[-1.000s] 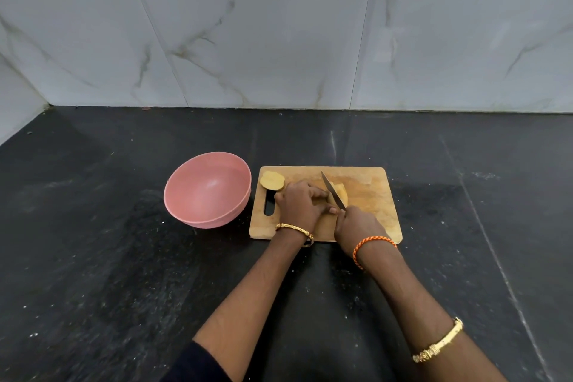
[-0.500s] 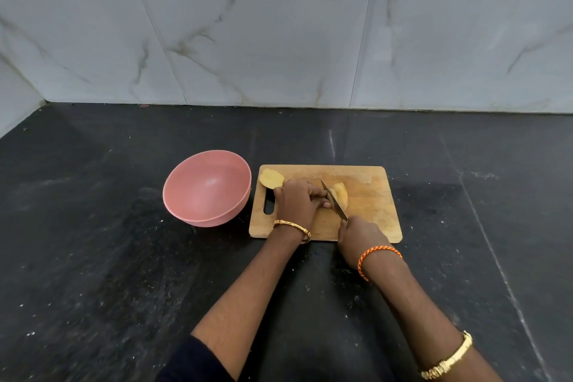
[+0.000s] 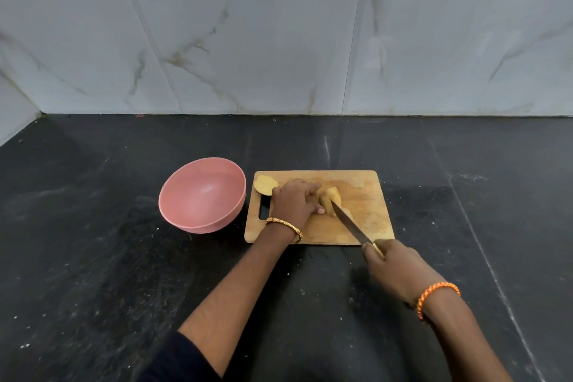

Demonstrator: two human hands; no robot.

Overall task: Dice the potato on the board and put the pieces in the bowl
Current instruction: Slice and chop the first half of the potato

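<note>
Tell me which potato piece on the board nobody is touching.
The potato half at the board's far left corner, beside the bowl; the other piece is held and under the knife.

My left hand [image 3: 293, 200] sits on the board [image 3: 366, 214], pressing the potato piece [image 3: 331, 200], so the middle of the board is taken. My knife [image 3: 352, 223] slants from my right hand [image 3: 397, 270] at five o'clock up to the potato, barring a straight path across the board's near edge. The other potato half [image 3: 265, 184] fills the board's ten o'clock corner, just above the handle slot. The pink bowl [image 3: 201, 195] stands just beside the board at nine o'clock, walling off that side. The dark counter [image 3: 480, 195] lies open at three o'clock and at twelve o'clock as far as the tiled wall [image 3: 279, 40].
</note>
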